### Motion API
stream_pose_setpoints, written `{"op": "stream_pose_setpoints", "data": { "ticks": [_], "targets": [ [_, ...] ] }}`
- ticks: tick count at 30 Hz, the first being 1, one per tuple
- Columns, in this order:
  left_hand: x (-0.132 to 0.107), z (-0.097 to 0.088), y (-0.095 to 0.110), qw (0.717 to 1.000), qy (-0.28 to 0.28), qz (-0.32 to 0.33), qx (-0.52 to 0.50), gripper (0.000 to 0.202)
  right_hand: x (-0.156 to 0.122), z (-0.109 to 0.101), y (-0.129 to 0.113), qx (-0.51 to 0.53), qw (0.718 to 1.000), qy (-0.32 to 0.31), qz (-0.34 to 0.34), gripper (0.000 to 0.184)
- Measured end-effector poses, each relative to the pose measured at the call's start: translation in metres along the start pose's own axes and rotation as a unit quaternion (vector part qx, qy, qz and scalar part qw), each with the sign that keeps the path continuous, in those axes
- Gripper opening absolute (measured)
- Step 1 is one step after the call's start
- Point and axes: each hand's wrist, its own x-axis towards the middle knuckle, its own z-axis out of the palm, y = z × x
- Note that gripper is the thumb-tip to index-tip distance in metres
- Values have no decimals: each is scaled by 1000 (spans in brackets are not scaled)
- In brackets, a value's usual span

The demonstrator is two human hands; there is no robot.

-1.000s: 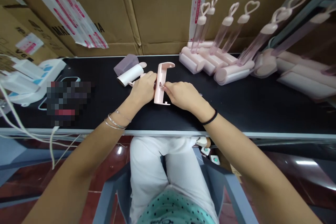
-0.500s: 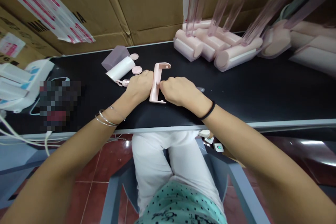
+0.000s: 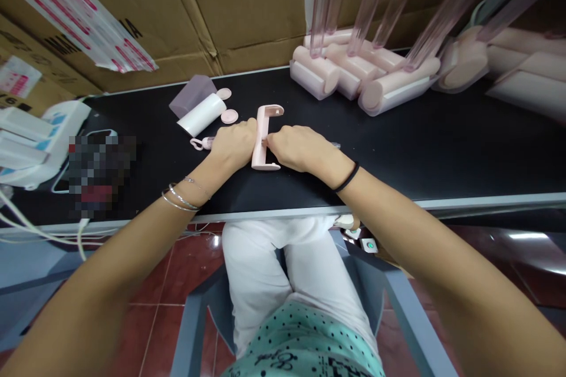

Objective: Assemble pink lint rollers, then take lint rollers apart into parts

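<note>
A pink plastic roller cover [image 3: 263, 132] stands on its edge on the black table [image 3: 424, 147], its open side facing right. My left hand [image 3: 231, 147] is closed around its left side. My right hand [image 3: 297, 148] is closed in a pinch against the cover's inner middle; what the fingertips hold is hidden. Just left of my left hand lies a small pink heart-ended handle [image 3: 198, 142]. Behind it lie a white paper roll [image 3: 202, 114], two pink round caps [image 3: 229, 116] and a purple translucent block [image 3: 189, 94].
Several assembled pink lint rollers with clear handles [image 3: 354, 70] are stacked at the back right against cardboard boxes [image 3: 247, 6]. A white device with cables [image 3: 39, 135] sits at the left. The table's front edge [image 3: 309, 211] runs above my lap.
The view tilted down and nearer. Both hands stayed on the pink cover, which turned slightly more upright; the heart-ended handle now shows left of my left hand.
</note>
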Motion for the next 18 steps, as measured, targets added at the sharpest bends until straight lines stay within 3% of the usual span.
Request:
{"op": "stream_pose_setpoints", "data": {
  "ticks": [3, 6, 12, 15, 17, 18],
  "targets": [
    [-2, -6, 5, 999, -2, -24, 45, 32, -2, -1, 1, 2, 1000, -1, -4, 38],
    [0, -6, 5, 999, 12, -47, 24, 30, -5, -2, 6, -1, 1000, 1, 5, 36],
    [11, 10, -13, 990, 135, -7, -48, 32, -10, -8, 16, -31, 994, 34, 97, 37],
    [13, 11, -24, 978, 186, -16, -96, 41, -12, -23, 23, -18, 984, 98, 146, 38],
    [10, 4, -29, 968, 202, 36, -147, 40, -15, -39, 32, -6, 968, 160, 192, 37],
    [7, 0, -31, 963, 190, 93, -169, 38, -18, -48, 39, -2, 959, 186, 214, 36]
  ]
}}
